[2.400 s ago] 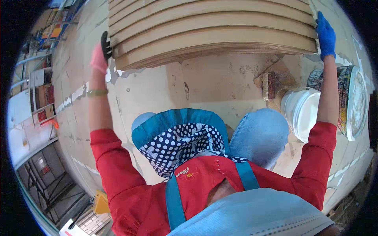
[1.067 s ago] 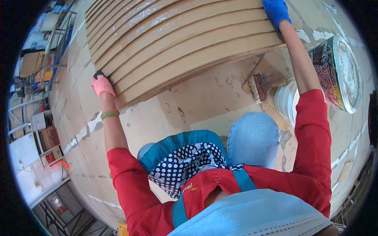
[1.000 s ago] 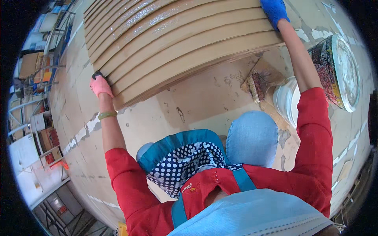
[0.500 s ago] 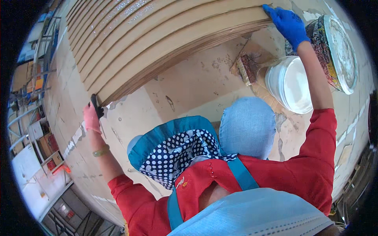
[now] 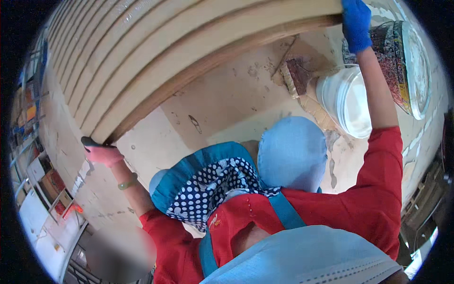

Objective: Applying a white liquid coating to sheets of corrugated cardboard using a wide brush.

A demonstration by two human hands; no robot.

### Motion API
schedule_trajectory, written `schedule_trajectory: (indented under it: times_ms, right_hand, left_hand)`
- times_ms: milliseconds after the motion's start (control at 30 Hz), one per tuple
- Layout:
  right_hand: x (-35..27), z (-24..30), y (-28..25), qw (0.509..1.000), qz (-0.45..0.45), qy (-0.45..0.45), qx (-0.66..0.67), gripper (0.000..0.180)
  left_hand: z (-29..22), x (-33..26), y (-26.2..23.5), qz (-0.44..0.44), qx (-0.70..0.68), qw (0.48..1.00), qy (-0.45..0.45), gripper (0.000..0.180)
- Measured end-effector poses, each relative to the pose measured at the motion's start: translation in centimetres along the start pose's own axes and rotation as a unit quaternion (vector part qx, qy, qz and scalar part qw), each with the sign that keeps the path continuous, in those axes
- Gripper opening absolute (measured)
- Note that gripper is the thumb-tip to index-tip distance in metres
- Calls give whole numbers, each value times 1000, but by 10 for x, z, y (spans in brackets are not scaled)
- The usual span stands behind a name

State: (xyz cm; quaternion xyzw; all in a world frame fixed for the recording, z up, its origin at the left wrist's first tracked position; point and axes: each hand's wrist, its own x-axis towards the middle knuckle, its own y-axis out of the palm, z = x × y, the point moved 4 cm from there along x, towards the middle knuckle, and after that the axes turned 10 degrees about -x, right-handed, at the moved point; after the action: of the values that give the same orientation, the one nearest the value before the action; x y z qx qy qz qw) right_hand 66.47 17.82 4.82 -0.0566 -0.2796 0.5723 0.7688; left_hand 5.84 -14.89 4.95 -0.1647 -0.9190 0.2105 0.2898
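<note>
Long tan boards [image 5: 222, 33] overlap in stepped rows across the top of the view, their near edges forming a thick brown stack edge. My left hand [image 5: 105, 154], in a pink glove with black fingertips, is closed on the left near corner of the boards. At the right end, my right hand [image 5: 357, 26] in a blue glove wraps round the same near edge; its fingertips are partly cut off by the top of the view. Both arms are stretched out wide.
Right of the boards stand a white bucket [image 5: 347, 102] and a larger paint-stained drum [image 5: 395, 71]. A wide brush [image 5: 295, 78] with reddish-brown stains lies by the bucket. Metal racks [image 5: 35, 165] line the left. A blurred shape [image 5: 120, 253] shows at the lower left.
The boards' near edge has come closer and looks larger, its left end shifting left and down with my left hand. My right hand has moved slightly right. The blurred shape has appeared.
</note>
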Motion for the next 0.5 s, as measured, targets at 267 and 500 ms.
schedule_trajectory:
  times_ms: [267,500]
  right_hand:
    - [8,15,32,978,4,-101,-183,40]
    - [16,5,34,978,1,-41,-203,40]
  left_hand:
    - [13,26,17,-57,111,990,-72,45]
    - [7,20,30,-57,136,989,-17,44]
